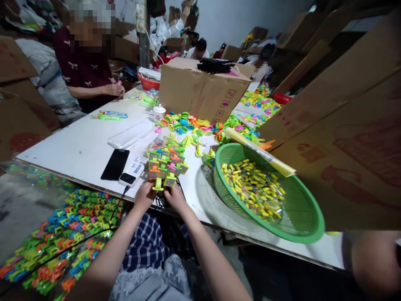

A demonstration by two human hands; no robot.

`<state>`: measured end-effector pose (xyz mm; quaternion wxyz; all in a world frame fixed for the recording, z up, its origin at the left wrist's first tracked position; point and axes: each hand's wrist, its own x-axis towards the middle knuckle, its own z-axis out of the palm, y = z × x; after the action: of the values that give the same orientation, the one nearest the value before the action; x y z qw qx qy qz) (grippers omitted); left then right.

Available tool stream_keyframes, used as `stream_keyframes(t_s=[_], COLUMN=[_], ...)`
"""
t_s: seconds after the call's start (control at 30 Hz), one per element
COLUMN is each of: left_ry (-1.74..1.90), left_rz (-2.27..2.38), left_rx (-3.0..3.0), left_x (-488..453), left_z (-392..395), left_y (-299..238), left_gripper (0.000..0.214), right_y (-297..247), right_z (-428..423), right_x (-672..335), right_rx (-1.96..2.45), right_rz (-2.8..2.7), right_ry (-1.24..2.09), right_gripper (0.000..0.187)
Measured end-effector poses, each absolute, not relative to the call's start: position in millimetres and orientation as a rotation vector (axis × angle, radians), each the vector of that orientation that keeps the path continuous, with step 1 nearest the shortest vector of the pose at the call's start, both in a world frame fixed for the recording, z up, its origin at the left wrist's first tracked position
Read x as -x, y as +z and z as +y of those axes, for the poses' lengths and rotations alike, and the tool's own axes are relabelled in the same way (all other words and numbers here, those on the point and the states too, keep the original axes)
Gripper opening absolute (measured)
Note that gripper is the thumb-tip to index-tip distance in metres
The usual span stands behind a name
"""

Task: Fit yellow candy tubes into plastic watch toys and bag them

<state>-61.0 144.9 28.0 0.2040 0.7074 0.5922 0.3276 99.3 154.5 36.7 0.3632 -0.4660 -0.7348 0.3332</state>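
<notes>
A pack of small bright plastic toy pieces (167, 161) in green, yellow, orange, pink and blue stands tilted at the table's near edge. My left hand (145, 196) is closed on its lower left corner, and my right hand (176, 197) grips the lower right. Fingertips of both hands are partly hidden by the pack. Just left of it lie a white device with a cable (128, 179), a white printed box (137, 165) and a black phone (115, 164). Behind the pack, loose plastic pieces (184, 121) are heaped on the white table (78, 142).
To the right, a green basket (300, 221) holds small yellow packets, with a yellow roll (263, 152) across its rim. Cardboard boxes (200, 90) stand behind and right. Filled bags (65, 238) lie low at left. Across the table, a co-worker (84, 75) handles something small and pink.
</notes>
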Motion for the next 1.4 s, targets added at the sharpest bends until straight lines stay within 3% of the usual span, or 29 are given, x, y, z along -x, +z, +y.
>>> stream_keyframes(t_s=[0.2, 0.4, 0.53, 0.67, 0.87, 1.13, 1.23, 1.33, 1.4], left_ry=[1.115, 1.691, 1.305, 1.166, 1.189, 1.095, 1.062, 1.209, 1.360], left_rz=[1.636, 1.756, 1.633, 1.703, 1.713, 1.898, 1.860, 1.850, 1.818], left_rx=[-2.059, -2.300, -2.600, -2.480, -2.368, -2.358, -2.333, -2.349, -2.407], left_x=[62, 55, 56, 64, 65, 64, 63, 63, 63], left_z=[133, 105, 120, 135, 138, 138, 137, 132, 129], left_y=[24, 60, 90, 97, 93, 93, 91, 85, 81], left_gripper=[0.031, 0.040, 0.039, 0.039, 0.049, 0.045, 0.056, 0.067, 0.058], right_y=[41, 46, 45, 42, 42, 50, 54, 55, 54], right_z=[150, 150, 153, 155, 159, 160, 159, 160, 161], right_x=[-96, -95, -93, -91, -87, -88, -90, -91, -92], right_rx=[1.268, 1.294, 1.261, 1.235, 1.270, 1.318, 1.307, 1.294, 1.296], right_rz=[-1.954, -2.006, -2.064, -2.075, -2.114, -2.122, -2.127, -2.137, -2.142], right_ry=[0.622, 0.582, 0.586, 0.589, 0.586, 0.552, 0.543, 0.543, 0.546], right_gripper=[0.021, 0.016, 0.014, 0.012, 0.015, 0.014, 0.017, 0.017, 0.016])
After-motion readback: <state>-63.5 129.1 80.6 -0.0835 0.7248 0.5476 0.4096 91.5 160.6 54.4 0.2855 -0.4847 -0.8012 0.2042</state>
